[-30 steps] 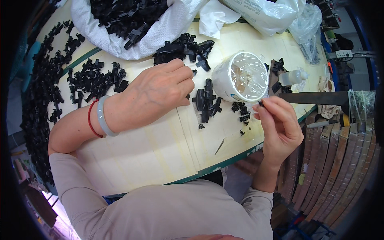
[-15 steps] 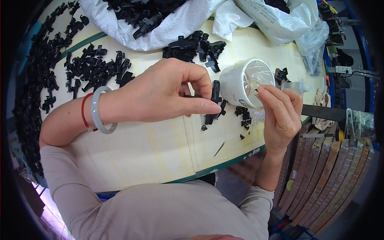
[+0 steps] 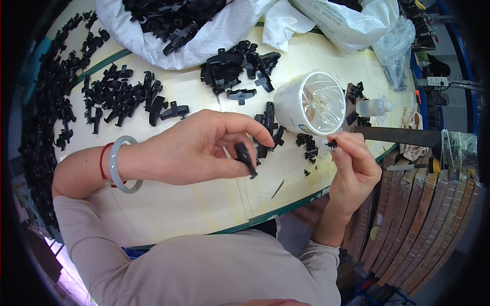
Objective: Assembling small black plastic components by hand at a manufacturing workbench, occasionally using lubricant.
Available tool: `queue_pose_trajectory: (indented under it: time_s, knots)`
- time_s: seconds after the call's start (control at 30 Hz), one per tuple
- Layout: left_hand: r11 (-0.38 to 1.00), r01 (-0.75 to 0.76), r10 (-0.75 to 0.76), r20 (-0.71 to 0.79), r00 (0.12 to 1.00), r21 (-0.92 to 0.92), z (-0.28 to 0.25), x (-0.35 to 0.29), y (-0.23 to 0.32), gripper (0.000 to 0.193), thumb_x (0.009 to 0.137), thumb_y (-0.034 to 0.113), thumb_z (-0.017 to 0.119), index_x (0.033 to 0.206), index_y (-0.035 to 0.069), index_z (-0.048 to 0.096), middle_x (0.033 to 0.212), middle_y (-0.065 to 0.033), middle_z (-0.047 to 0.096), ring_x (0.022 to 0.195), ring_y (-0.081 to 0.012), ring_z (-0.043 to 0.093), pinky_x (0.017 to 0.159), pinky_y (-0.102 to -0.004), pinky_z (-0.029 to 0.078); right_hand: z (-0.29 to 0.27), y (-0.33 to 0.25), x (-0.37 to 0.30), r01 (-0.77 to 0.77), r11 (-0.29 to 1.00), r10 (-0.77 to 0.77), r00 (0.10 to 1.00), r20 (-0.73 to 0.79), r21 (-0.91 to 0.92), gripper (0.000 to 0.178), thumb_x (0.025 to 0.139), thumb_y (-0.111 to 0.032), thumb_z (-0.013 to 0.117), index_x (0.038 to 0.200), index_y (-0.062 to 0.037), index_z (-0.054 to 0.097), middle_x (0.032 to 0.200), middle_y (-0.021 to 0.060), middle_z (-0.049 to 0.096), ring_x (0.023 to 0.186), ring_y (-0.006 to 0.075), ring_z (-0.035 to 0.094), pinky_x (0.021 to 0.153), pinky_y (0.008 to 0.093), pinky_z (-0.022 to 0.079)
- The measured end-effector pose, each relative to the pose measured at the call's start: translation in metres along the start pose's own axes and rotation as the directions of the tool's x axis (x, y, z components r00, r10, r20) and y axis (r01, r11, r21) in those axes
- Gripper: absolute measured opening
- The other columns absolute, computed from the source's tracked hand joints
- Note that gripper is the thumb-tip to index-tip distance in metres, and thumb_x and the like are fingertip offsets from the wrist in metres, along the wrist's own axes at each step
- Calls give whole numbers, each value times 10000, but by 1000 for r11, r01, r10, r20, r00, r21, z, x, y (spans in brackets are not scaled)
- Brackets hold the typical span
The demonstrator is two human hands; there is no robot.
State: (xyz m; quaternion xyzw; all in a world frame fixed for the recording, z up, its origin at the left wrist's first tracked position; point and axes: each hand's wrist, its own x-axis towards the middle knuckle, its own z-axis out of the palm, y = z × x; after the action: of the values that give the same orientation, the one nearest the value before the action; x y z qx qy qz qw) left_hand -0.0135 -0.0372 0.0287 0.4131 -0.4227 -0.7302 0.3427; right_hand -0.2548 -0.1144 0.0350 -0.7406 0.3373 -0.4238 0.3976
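Note:
Over the middle of the table, my left hand (image 3: 204, 148) is curled around a black plastic part (image 3: 245, 159), whose end sticks out past the thumb. Just below the rim of a white tub (image 3: 293, 109) lined with clear film, my right hand (image 3: 354, 171) pinches a small black piece (image 3: 332, 144) between thumb and fingertips. Below the tub lies a small pile of similar tiny black pieces (image 3: 308, 148). Several larger black parts (image 3: 266, 127) rest between my left hand and the tub.
A white woven sack (image 3: 153, 58) full of black parts stands at the far side. Loose black parts (image 3: 122, 94) cover the left. A small clear bottle (image 3: 373, 106) stands right of the tub, near a dark flat bar (image 3: 398, 134) reaching past the table edge (image 3: 291, 206).
My left hand has moved down and left, bringing the black part into sight. My right hand has come down from the tub's mouth, and a small black piece now shows in its fingertips.

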Motion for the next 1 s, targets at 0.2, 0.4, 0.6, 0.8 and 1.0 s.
queue_pose_trajectory:
  time_s: [0.2,0.4,0.6,0.8,1.0]
  knots:
    - [998,13,-12,18,1000,-56,4,1,-12,274,846,-3,611,1116,-13,565,942,-41,653,859,-69,598,752,-193,478,25,-12,-20,131,987,-124,989,76,-90,229,658,96,704,870,19,664,855,119,671,787,222,593,718,294,465]
    - [999,-8,12,87,996,-46,4,0,-19,258,977,166,436,1159,23,550,951,-19,649,839,-57,564,675,-202,447,47,-10,-25,206,976,-199,975,97,-70,221,691,104,693,893,22,660,882,132,665,780,220,622,699,289,495]
    - [999,39,-34,181,983,-26,6,2,-25,314,999,247,377,1151,36,554,944,-19,626,796,-53,541,656,-206,446,55,-6,-30,70,996,-72,997,39,58,209,747,115,662,942,41,657,924,162,654,771,166,633,667,233,520]
    - [998,48,-53,147,988,40,6,2,-20,314,991,258,405,1080,33,605,873,0,634,717,-41,512,630,-202,437,57,-6,-32,21,995,-23,1000,19,94,210,739,117,668,935,40,662,924,161,657,786,172,635,679,239,518]
    - [999,25,-30,119,993,38,7,2,-23,319,978,314,421,971,64,619,818,33,617,686,-43,489,617,-208,426,56,-5,-32,35,997,-39,997,65,67,157,795,102,613,941,51,641,943,168,634,822,185,627,708,269,541]
